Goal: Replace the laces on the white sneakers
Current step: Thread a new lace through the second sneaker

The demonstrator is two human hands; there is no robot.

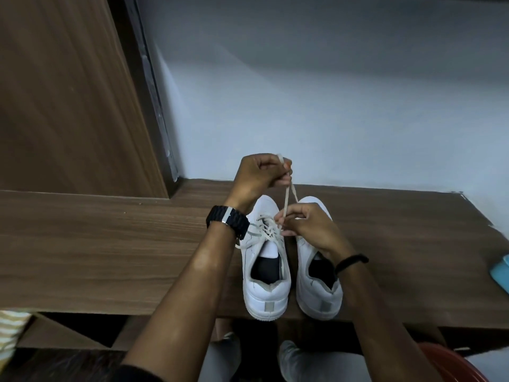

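Nearest the camera, two bare forearms are reaching forward over the front edge of a brown wooden desk, with grey-trousered knees showing below it and a red rounded object sitting at lower right. On the desk two white sneakers are standing side by side, heels toward the person, toes toward the wall, sides close together. The left sneaker is carrying a cream lace crossing its eyelets; the right sneaker is partly hiding under the right wrist, so its lacing is unclear. Right hand is curling its fingers and pinching the lace just above the left shoe's top eyelets; a thin black band is circling that wrist. From there a doubled strand is running up and away to the left hand, which is clenching around the strand's upper end above the toes. A black woven watch strap is wrapping the left wrist. A light blue object is lying at the desk's right edge. Further back, a wood-grain panel is standing at left and a pale wall is filling the rest.
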